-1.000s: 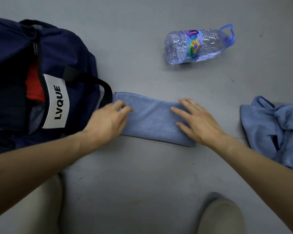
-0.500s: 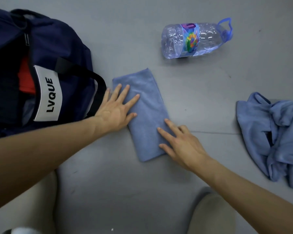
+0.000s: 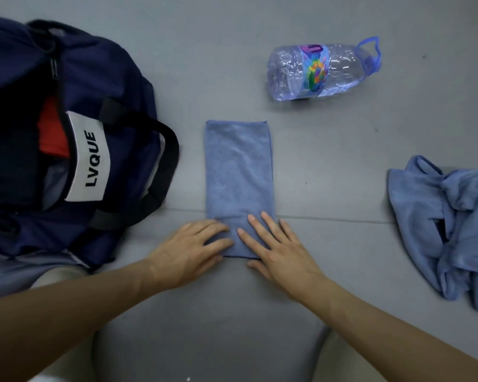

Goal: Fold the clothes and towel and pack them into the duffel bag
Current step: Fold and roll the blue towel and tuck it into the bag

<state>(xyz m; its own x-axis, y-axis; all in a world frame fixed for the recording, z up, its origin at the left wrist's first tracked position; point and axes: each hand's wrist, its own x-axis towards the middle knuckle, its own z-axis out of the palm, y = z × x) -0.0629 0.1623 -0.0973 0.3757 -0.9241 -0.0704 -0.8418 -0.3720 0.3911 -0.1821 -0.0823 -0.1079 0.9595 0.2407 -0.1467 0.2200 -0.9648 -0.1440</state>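
Towel (image 3: 239,172) lies as a long folded strip mid-floor, just right of the open duffel bag (image 3: 116,86). My left hand (image 3: 189,250) and right hand (image 3: 276,245) press flat on its near end, fingers straight, gripping nothing. My judgement for this fold: carry near end to far edge, match corners, smooth. Bag interior is dark beyond something red (image 3: 51,128). The crumpled blue garment (image 3: 425,205) is cut off at the right.

The towel (image 3: 239,172) is plain light blue; the duffel bag (image 3: 108,67) is navy, its label (image 3: 89,158) white with black letters; the bottle (image 3: 340,70) is clear, rainbow-banded.
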